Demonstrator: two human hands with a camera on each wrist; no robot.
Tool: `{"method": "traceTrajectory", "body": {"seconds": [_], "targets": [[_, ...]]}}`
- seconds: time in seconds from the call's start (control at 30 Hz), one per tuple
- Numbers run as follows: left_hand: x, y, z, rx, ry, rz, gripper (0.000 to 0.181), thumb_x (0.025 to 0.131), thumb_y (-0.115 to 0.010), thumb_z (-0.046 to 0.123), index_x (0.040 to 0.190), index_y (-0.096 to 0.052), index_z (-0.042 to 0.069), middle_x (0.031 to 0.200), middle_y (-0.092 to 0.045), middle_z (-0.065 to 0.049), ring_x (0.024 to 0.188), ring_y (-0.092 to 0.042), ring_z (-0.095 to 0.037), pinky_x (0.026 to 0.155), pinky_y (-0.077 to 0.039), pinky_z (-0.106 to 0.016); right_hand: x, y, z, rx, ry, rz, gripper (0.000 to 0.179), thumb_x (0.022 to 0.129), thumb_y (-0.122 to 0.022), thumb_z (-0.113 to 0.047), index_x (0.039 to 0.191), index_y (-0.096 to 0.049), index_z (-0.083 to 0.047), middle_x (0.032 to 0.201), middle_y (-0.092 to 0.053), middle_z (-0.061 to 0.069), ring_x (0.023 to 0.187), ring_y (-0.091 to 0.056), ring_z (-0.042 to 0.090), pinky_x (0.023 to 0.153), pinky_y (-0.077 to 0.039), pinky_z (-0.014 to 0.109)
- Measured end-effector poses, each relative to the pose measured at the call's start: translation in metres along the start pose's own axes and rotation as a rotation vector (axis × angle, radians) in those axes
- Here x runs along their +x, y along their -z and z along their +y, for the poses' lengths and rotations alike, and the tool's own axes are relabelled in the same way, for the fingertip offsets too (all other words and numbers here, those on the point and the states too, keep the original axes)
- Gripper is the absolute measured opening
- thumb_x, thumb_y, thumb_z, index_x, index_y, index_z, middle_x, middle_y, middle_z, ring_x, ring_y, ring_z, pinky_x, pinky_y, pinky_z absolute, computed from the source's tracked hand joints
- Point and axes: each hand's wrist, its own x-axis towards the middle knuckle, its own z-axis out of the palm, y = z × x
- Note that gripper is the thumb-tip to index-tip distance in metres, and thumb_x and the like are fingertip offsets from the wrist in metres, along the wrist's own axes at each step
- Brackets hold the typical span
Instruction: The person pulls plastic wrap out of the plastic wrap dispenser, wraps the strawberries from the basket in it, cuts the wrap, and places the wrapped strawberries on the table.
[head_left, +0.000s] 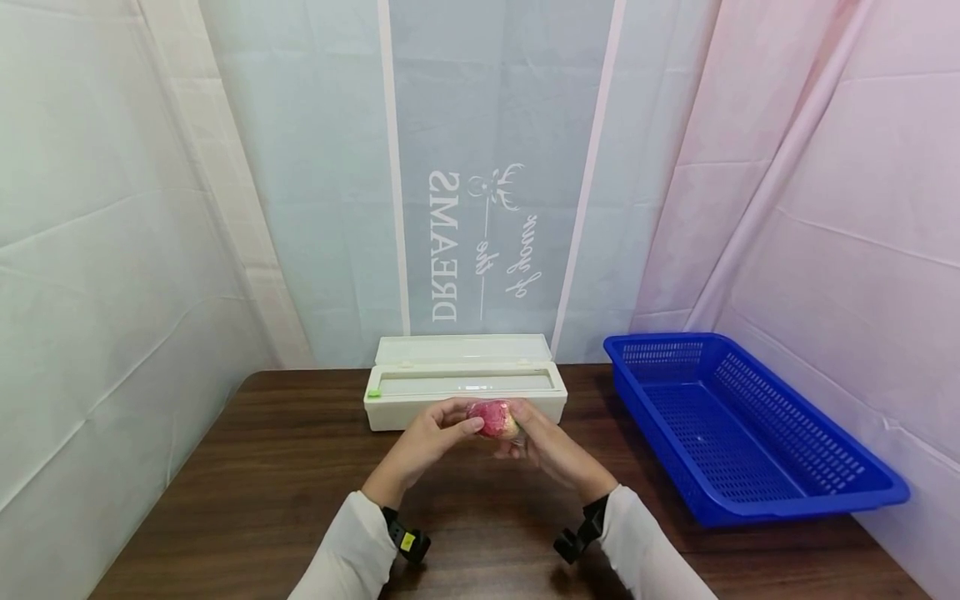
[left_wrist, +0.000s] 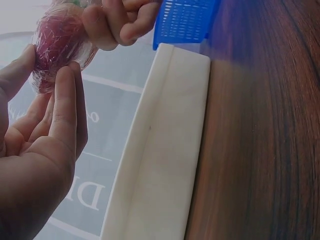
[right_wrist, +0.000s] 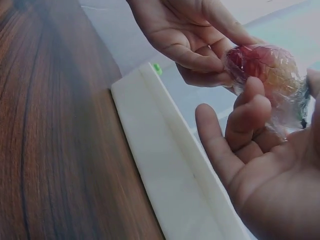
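Observation:
A red-and-yellow fruit [head_left: 495, 418] wrapped in crinkled clear cling film is held up between both hands, above the table and in front of the white cling film dispenser [head_left: 467, 412]. My left hand [head_left: 431, 433] pinches its red end between thumb and fingers, as the left wrist view shows. From the other side, my right hand [head_left: 551, 442] grips the paler end, where film bunches and a bit of green shows. In the right wrist view, film [right_wrist: 285, 117] gathers near the right palm, and some right fingers [right_wrist: 215, 135] stand loosely away from the fruit.
The dispenser's clear lid [head_left: 465, 348] stands raised at the back, and a green cutter tab [head_left: 374, 393] sits at its left end. On the right is a blue perforated basket [head_left: 667, 450]. Fabric curtains [head_left: 315, 167] enclose the dark wooden table [head_left: 285, 467].

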Motion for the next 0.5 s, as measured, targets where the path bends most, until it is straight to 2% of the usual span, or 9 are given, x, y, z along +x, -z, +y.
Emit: {"method": "traceTrajectory", "body": {"seconds": [0.1,0.23,0.33,0.43,0.5], "targets": [[0.0,0.0,-0.0023,0.008,-0.001,0.009,0.036,0.09,-0.063,0.025,0.123,-0.058,0.011,0.115,-0.063,-0.01,0.103,-0.057,-0.021,0.094,-0.047,-0.05,0.0003,0.0017,0.0001,-0.022,-0.036,0.016,0.049,0.103,-0.025,-0.04,0.133,-0.036,-0.003,0.104,-0.053,0.007,0.081,-0.05,0.022,0.093,-0.043,0.059],[-0.0004,0.0001,-0.0039,0.005,0.0,0.017,0.036,0.089,-0.064,0.027,0.121,-0.06,0.014,0.115,-0.063,-0.008,0.103,-0.057,-0.02,0.094,-0.043,-0.057,-0.0005,0.0034,-0.0002,-0.051,-0.084,0.065,0.049,0.101,-0.03,-0.043,0.128,-0.04,-0.003,0.086,-0.044,0.005,0.072,-0.041,0.019,0.094,-0.042,0.06],[-0.0003,0.0001,-0.0042,-0.001,0.002,0.013,0.036,0.089,-0.064,0.027,0.121,-0.06,0.013,0.116,-0.063,-0.009,0.104,-0.057,-0.02,0.095,-0.044,-0.056,-0.0011,0.0042,-0.0004,-0.076,-0.106,0.105,0.048,0.1,-0.033,-0.044,0.125,-0.042,-0.004,0.088,-0.046,0.007,0.077,-0.047,0.027,0.094,-0.041,0.063],[0.0002,0.0001,-0.0039,0.003,0.005,0.012,0.038,0.089,-0.064,0.027,0.122,-0.059,0.011,0.116,-0.063,-0.01,0.104,-0.057,-0.02,0.094,-0.046,-0.052,-0.0003,0.005,0.0003,-0.12,-0.108,0.147,0.047,0.1,-0.035,-0.043,0.122,-0.043,-0.003,0.097,-0.051,0.008,0.088,-0.054,0.036,0.091,-0.043,0.062],[0.0005,0.0,-0.0036,0.011,0.01,0.015,0.039,0.089,-0.064,0.027,0.123,-0.058,0.01,0.116,-0.063,-0.011,0.103,-0.058,-0.02,0.093,-0.048,-0.049,0.0009,0.0058,0.0013,-0.156,-0.103,0.175,0.045,0.1,-0.037,-0.042,0.12,-0.044,-0.001,0.097,-0.053,0.008,0.087,-0.056,0.035,0.087,-0.048,0.058]]}}
